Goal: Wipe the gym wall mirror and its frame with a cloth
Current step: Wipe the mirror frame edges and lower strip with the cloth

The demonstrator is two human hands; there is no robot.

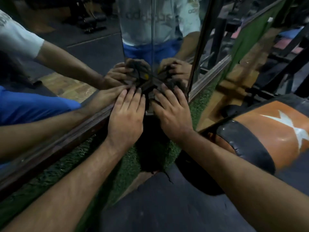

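Two wall mirrors meet in a corner low down by the floor. The left mirror (70,47) has a dark wooden bottom frame (55,146); the right mirror (217,52) has its own frame strip (207,81). A dark, crumpled cloth (151,95) is wedged into the corner where the frames meet. My left hand (127,114) lies flat with straight fingers, pressing on the cloth's left side. My right hand (172,111) presses on its right side, fingers spread. Most of the cloth is hidden beneath both hands; reflections of the hands show in the glass.
An orange and black padded bag (267,134) with a white mark lies close by my right forearm. Green artificial turf (150,153) runs along the frame base, and dark rubber flooring (167,206) covers the near ground. Gym equipment is reflected in the mirrors.
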